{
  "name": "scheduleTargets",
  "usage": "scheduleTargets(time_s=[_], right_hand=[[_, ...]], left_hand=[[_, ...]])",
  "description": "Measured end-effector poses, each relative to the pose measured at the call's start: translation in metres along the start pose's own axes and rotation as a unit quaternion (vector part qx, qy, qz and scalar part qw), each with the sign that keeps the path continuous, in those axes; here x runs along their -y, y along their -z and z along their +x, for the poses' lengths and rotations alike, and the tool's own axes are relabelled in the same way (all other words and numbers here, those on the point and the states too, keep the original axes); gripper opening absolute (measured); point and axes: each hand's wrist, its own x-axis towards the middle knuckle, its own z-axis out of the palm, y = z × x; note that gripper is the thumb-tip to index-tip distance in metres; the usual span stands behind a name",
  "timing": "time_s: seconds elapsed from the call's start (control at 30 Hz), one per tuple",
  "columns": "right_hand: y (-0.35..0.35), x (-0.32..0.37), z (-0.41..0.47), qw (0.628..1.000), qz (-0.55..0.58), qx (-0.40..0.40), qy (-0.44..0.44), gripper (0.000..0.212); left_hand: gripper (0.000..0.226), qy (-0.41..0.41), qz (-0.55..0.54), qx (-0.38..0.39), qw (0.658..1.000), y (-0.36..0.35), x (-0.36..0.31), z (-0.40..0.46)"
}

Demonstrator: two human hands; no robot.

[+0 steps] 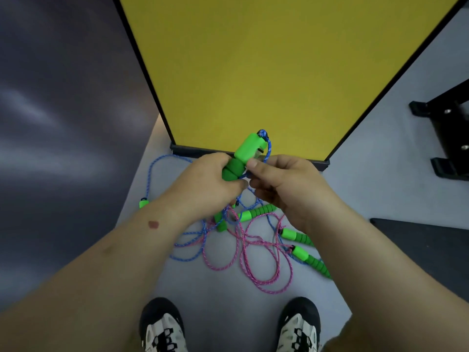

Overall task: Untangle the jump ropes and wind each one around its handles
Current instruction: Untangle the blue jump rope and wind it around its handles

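The task looks barely begun. The left hand curls round a green handle raised above the floor, while the right hand pinches the blue rope just beside that handle, thumb on top; no turns are wound on it that I can see. Below the raised handle, blue rope and pink rope lie crossed in one loose tangle with several other green handles among them, so untangling and all the winding seem left. The forearms hide part of the tangle; which handle belongs to which rope is hard to make out.
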Motion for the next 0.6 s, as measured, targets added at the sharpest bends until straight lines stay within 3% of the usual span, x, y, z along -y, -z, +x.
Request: scheduleTargets(time_s=[0.1, 0.2, 0.37, 0.5, 0.6], right_hand=[[0.007, -0.001, 0.003, 1.000, 0.012, 0.021, -0.012, 0.016], [0.015, -0.001, 0.006, 0.998, 0.062, 0.014, -0.016, 0.013], [0.032, 0.008, 0.011, 0.991, 0.123, -0.040, 0.020, 0.008], [0.033, 0.008, 0.012, 0.987, 0.150, -0.056, 0.026, 0.010], [0.026, 0.001, 0.008, 0.986, 0.164, -0.008, -0.004, 0.014]], left_hand=[[0.013, 0.040, -0.097, 0.060, 0.993, 0.003, 0.002, 0.001], [0.016, 0.065, -0.231, 0.124, 0.963, 0.006, 0.003, -0.003], [0.011, 0.103, -0.292, 0.176, 0.934, 0.007, 0.004, -0.016], [0.010, 0.118, -0.324, 0.177, 0.922, 0.001, 0.000, -0.017], [0.014, 0.129, -0.335, 0.147, 0.922, -0.002, -0.003, -0.014]])
